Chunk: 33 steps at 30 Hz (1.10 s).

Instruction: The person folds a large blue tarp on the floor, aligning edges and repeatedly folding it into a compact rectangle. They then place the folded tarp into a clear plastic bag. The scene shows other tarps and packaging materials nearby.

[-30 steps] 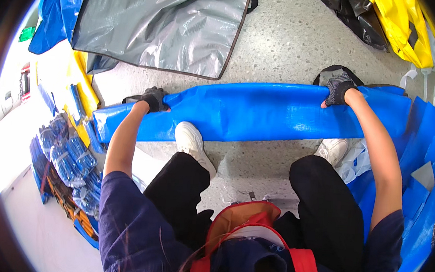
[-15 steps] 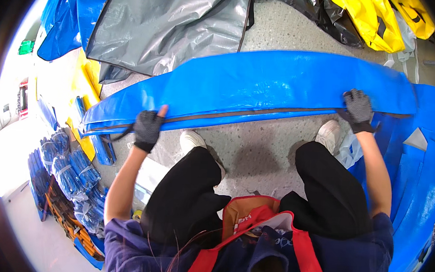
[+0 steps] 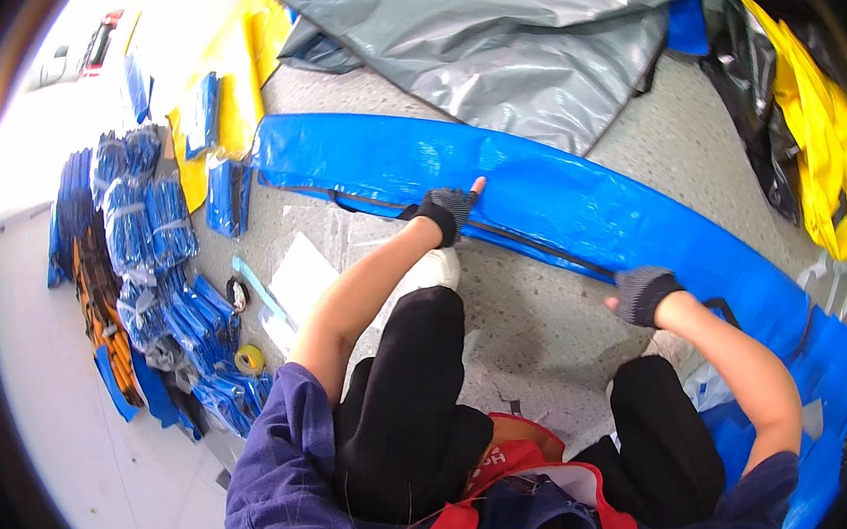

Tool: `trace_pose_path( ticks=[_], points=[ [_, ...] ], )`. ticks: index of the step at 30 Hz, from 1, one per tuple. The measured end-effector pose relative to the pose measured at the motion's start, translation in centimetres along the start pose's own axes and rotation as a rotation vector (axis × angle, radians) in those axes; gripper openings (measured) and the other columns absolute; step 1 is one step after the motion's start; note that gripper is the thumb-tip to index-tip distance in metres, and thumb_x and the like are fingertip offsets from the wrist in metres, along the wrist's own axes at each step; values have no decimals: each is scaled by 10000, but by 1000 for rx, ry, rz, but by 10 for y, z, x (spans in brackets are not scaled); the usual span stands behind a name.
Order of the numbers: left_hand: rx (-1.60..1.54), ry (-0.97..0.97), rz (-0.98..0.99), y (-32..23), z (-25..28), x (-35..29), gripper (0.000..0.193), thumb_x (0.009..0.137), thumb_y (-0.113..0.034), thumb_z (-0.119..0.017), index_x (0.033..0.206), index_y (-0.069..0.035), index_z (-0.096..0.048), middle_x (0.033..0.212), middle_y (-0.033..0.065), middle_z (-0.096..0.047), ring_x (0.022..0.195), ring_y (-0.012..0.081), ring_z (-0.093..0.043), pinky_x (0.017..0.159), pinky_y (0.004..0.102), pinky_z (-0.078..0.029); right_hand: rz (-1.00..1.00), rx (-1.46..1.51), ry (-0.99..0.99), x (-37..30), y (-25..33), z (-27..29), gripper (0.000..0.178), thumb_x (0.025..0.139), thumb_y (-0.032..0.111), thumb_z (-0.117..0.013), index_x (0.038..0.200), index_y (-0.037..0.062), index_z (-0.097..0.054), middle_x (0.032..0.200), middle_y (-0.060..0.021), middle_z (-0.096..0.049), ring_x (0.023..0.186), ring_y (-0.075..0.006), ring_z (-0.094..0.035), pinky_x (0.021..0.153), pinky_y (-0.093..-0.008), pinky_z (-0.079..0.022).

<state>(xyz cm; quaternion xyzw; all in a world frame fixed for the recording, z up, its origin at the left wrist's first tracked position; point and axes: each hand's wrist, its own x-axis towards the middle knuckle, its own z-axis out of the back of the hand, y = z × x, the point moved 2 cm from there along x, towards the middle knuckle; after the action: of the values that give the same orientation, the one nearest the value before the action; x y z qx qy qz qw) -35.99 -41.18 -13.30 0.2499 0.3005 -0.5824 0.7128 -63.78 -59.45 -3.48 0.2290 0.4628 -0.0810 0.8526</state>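
Note:
A long folded blue plastic sheet (image 3: pixel 554 195) lies across the floor before me, with a dark trim strip (image 3: pixel 531 245) along its near edge. My left hand (image 3: pixel 444 214), in a dark grey glove with the thumb tip bare, is closed at that edge, its thumb stretched over the blue surface. Farther right, my right hand (image 3: pixel 647 296), gloved alike, has its fingers curled on the same edge. Its fingertips are partly hidden. A dark strap loop (image 3: pixel 724 314) shows beside the right wrist.
Beyond the sheet lies a grey tarp (image 3: pixel 495 51). Yellow sheets (image 3: pixel 820 124) and black plastic (image 3: pixel 749 100) are at far right. Bundled blue packs (image 3: pixel 146 209), a yellow tape roll (image 3: pixel 249 359) and orange-brown bundles (image 3: pixel 110 318) are on the left. More blue sheeting (image 3: pixel 821 425) lies at right.
My view has turned. Both hands are closer together along the near edge, and the blue sheet now slants down toward the right. The left-hand bundles show more fully.

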Motion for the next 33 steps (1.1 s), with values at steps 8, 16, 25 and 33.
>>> trace_pose_path(
  ticks=[8,16,25,33],
  points=[
    [-234,-899,38,52,48,13,686,829,-551,-530,1378,-171,-376,1350,197,-421,1274,403,-358,1046,565,-236,-228,-157,-574,164,78,-19,605,864,250,-529,1410,139,-294,1484,-141,-230,1313,-426,-273,974,-663,-259],
    [-134,-479,269,106,-17,15,1032,715,-758,-485,1469,-139,-151,1536,137,-71,1405,382,-32,1041,659,5,-198,292,-992,144,34,29,676,803,537,-530,1363,181,-402,1427,-130,-337,1300,-374,-314,992,-632,-245],
    [-116,-424,354,101,-61,-4,1126,651,-731,-581,1476,-154,-76,1534,154,-22,1398,410,-14,1023,680,-13,-464,86,-976,147,-17,-56,727,841,630,-391,1434,225,-278,1502,-125,-213,1388,-339,-164,1069,-627,-38],
    [-189,-711,499,64,-66,27,882,788,-574,-559,1409,-25,-258,1473,243,-202,1373,409,-159,1061,618,-81,-1677,850,-1534,13,-150,-221,883,677,566,-704,1250,-37,-407,1266,-267,-447,1118,-354,-497,931,-461,-422]
  ],
)
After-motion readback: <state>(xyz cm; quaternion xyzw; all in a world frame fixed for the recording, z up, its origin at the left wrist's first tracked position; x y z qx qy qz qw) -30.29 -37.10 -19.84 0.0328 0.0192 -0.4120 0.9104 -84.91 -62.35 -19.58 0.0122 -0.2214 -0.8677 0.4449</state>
